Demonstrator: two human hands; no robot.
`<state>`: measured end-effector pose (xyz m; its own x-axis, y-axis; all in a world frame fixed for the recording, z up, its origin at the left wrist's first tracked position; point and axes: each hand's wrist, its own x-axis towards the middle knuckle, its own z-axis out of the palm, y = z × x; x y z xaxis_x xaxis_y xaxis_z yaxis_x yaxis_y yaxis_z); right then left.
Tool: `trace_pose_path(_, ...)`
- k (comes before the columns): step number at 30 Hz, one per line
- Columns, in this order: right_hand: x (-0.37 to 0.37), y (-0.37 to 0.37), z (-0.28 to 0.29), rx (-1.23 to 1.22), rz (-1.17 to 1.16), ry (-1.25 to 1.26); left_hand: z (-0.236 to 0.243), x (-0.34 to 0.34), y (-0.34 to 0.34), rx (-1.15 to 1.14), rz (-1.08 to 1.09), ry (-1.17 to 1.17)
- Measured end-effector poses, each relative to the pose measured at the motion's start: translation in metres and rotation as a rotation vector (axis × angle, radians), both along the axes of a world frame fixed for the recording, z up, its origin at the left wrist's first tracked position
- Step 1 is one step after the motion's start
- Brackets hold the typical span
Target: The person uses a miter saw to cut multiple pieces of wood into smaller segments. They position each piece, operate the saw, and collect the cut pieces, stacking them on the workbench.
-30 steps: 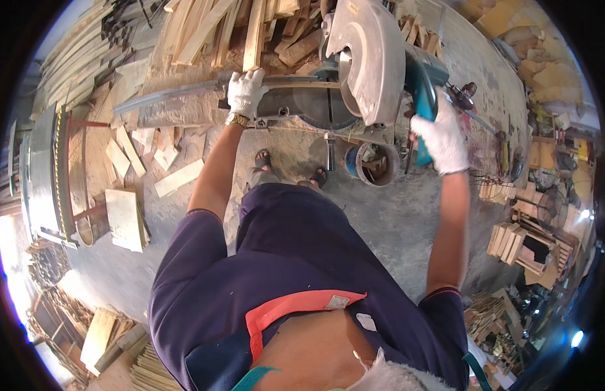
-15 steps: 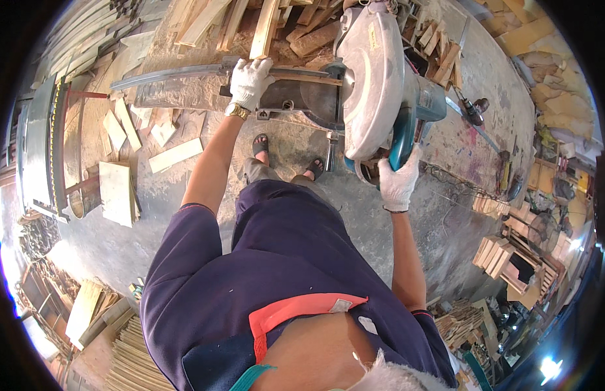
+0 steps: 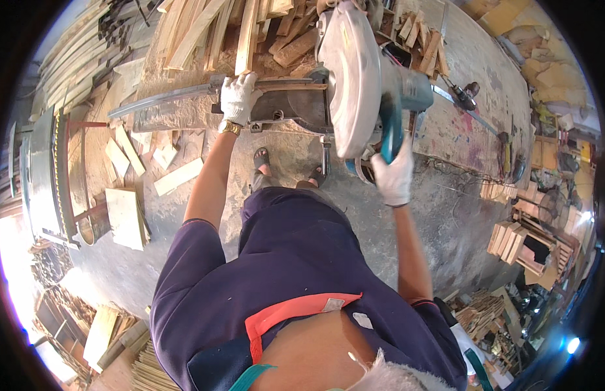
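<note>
My left hand [image 3: 239, 99], in a white work glove with a watch at the wrist, is closed over a thin wooden strip [image 3: 291, 85]. The strip lies along the fence of a miter saw [image 3: 350, 85], its right end beside the blade guard. My right hand [image 3: 394, 174], also gloved and slightly blurred, wraps the saw's teal handle [image 3: 392, 133]. The pale round guard hides the blade, so I cannot tell whether it touches the wood. Below the strip is the saw's dark metal base [image 3: 276, 107].
Behind the saw, cut boards [image 3: 201, 32] are heaped on the worn workbench [image 3: 475, 52]. A drill-like tool [image 3: 463, 98] lies to the right. Offcuts [image 3: 178, 177] and flat panels [image 3: 125, 215] lie on the floor at left. Stacked wooden pieces [image 3: 508, 241] stand at right.
The whole view has shifted slightly. The saw head and my right hand have moved a little left relative to the base. My left hand stays on the strip.
</note>
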<state>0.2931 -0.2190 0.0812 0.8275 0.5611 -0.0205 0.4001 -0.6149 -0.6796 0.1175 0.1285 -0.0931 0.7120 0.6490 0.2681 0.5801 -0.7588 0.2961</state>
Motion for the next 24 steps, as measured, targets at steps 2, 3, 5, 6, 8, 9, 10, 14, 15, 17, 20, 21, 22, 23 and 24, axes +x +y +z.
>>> trace_pose_path(2,0.021,0.011,0.058,0.011,0.107,0.113,-0.002,0.000,-0.002,-0.011,0.011,-0.024)
trace_pose_path(3,0.034,0.020,0.086,0.017,0.174,0.155,-0.003,0.000,-0.004,-0.025,0.013,-0.027)
trace_pose_path(5,0.058,0.040,0.134,-0.018,0.218,0.124,-0.002,-0.005,-0.011,-0.024,0.013,-0.092)
trace_pose_path(6,0.070,0.052,0.149,-0.083,0.271,0.031,-0.001,-0.007,-0.018,-0.023,0.032,-0.117)
trace_pose_path(8,0.098,0.067,0.174,-0.015,0.416,0.138,0.002,-0.016,-0.036,-0.079,0.045,-0.157)
trace_pose_path(9,0.110,0.071,0.175,0.042,0.443,0.154,0.004,-0.020,-0.048,-0.020,0.075,-0.219)
trace_pose_path(10,0.126,0.076,0.173,0.084,0.303,0.351,0.005,-0.028,-0.063,0.002,0.119,-0.232)
trace_pose_path(14,0.155,0.072,0.070,0.696,0.222,0.550,0.012,-0.057,-0.112,-0.083,0.165,-0.152)
trace_pose_path(15,0.157,0.076,0.031,0.614,0.098,0.449,0.012,-0.060,-0.122,-0.093,0.166,-0.166)
trace_pose_path(17,0.148,0.085,-0.053,0.012,0.032,-0.138,0.010,-0.059,-0.143,-0.118,0.175,-0.201)
trace_pose_path(20,0.117,0.087,-0.144,0.056,0.074,-0.197,0.004,-0.047,-0.152,-0.252,0.241,-0.268)
trace_pose_path(21,0.110,0.093,-0.161,0.032,0.134,-0.368,0.001,-0.043,-0.150,-0.296,0.253,-0.267)
trace_pose_path(22,0.104,0.095,-0.173,0.037,0.174,-0.380,-0.002,-0.042,-0.148,-0.404,0.260,-0.340)
trace_pose_path(23,0.097,0.097,-0.180,-0.020,0.185,-0.348,-0.006,-0.041,-0.145,-0.534,0.282,-0.340)
trace_pose_path(24,0.094,0.099,-0.183,-0.012,0.208,-0.334,-0.010,-0.041,-0.143,-0.654,0.296,-0.357)
